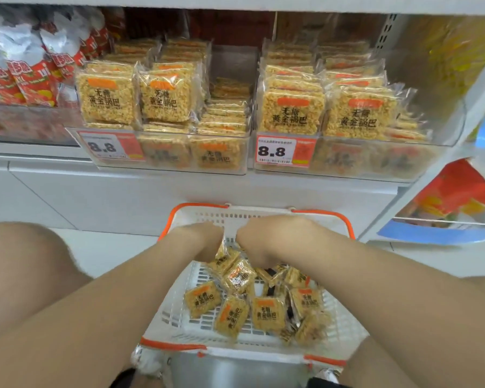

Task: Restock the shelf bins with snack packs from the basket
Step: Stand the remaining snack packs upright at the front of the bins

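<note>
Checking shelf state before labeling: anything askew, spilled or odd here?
One thing: the left bin has a low right-hand column, where flat packs sit well below the upright rows beside them. In the basket, the loose packs are a jumble. No spill or damage shows.

Your free room is the right-hand column of the left bin [233,63], where flat packs [227,113] lie low. Its other columns and the right bin [431,152] are filled with upright packs [107,98] reaching close under the upper shelf [235,1]. Between the bin fronts and the basket [263,212] rim, nothing blocks you.
</note>
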